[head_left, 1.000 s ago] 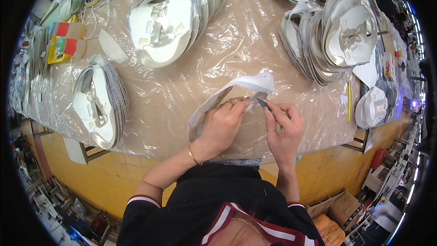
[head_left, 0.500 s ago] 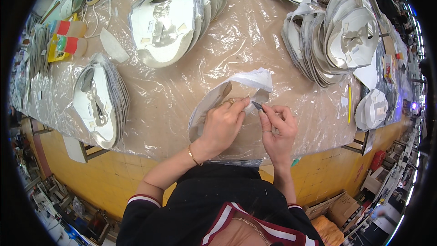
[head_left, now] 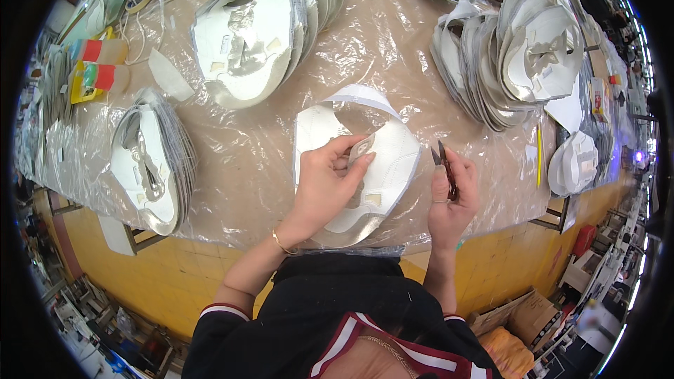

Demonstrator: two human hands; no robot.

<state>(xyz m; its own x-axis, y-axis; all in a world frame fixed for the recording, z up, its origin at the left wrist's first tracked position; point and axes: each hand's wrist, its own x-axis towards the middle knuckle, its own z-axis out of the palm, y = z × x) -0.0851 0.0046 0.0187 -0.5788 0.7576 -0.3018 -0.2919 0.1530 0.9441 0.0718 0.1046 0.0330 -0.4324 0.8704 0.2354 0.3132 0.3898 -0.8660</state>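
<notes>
A white shoe upper (head_left: pixel 390 158) with stitched seams and a silvery edge lies spread on the plastic-covered table in front of me. My left hand (head_left: pixel 330 175) pinches its inner edge between thumb and fingers, near the middle opening. To the right, just apart from the upper, my right hand (head_left: pixel 453 189) is closed round a pair of thread snips (head_left: pixel 446 168). The snips have dark blades pointing up and away from me, with their tips parted and nothing between them.
Stacked shoe uppers stand at left (head_left: pixel 133 175), far left-centre (head_left: pixel 242 49) and far right (head_left: pixel 537 56). A loose white piece (head_left: pixel 170 76) lies beside bottles with red bands (head_left: pixel 105 77). A yellow stick (head_left: pixel 540 161) is near the right edge. Cardboard boxes (head_left: pixel 530 323) sit on the floor.
The upper has gone from folded up on its side to lying spread with its white face up. My right hand has drawn the snips away from it to the right.
</notes>
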